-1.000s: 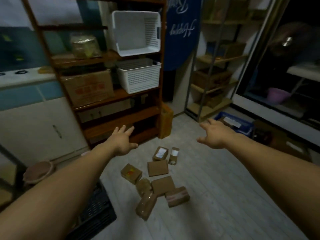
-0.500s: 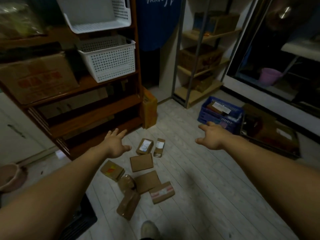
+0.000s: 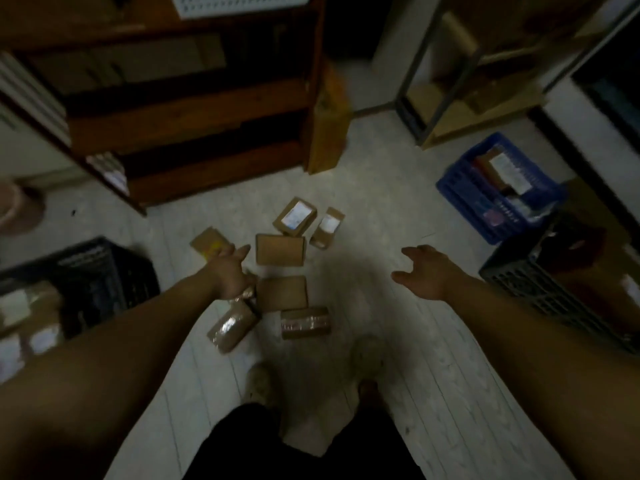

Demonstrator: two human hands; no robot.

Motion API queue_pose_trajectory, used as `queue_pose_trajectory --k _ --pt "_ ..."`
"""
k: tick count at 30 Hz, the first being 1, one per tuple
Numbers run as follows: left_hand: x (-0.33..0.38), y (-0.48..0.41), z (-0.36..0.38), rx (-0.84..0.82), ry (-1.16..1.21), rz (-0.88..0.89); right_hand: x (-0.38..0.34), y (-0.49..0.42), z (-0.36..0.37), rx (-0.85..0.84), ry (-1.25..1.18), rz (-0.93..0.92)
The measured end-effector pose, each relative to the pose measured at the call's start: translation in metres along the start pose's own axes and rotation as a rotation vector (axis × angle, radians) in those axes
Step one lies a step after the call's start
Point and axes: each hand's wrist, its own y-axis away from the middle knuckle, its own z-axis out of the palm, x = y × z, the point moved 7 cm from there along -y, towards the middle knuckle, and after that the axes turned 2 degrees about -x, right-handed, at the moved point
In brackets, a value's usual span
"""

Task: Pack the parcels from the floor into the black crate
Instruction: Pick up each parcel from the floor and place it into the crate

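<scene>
Left grip [image 3: 229,271] is hovering open above the brown parcels [image 3: 280,250] scattered mid-floor, with right grip [image 3: 426,276] open beside them, both holding nothing. The black crate [image 3: 86,252] is sitting at the floor's left edge. A hasty armful is likely risking dropped parcels.
</scene>
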Motion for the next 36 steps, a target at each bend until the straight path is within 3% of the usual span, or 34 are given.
queue_pose_trajectory --k 8,17,23,28,32,36 --pt "-0.013 -0.063 0.122 -0.088 0.307 -0.278 -0.025 -0.149 0.076 -0.242 0.05 -0.258" --pt "-0.018 -0.221 0.294 -0.226 0.53 -0.445 0.015 -0.321 0.235 -0.39 -0.055 -0.128" --pt "-0.055 -0.33 0.391 -0.189 0.66 -0.532 0.018 -0.414 0.362 -0.47 -0.14 -0.05" --pt "-0.067 -0.382 0.444 -0.16 0.852 -0.605 0.015 -0.47 0.445 -0.54 -0.404 0.063" --pt "-0.054 -0.389 0.47 -0.244 1.057 -0.603 0.0 -0.482 0.483 -0.612 -0.603 0.151" --pt "-0.054 -0.368 0.462 -0.207 1.137 -0.549 -0.009 -0.455 0.463 -0.532 -0.703 0.151"
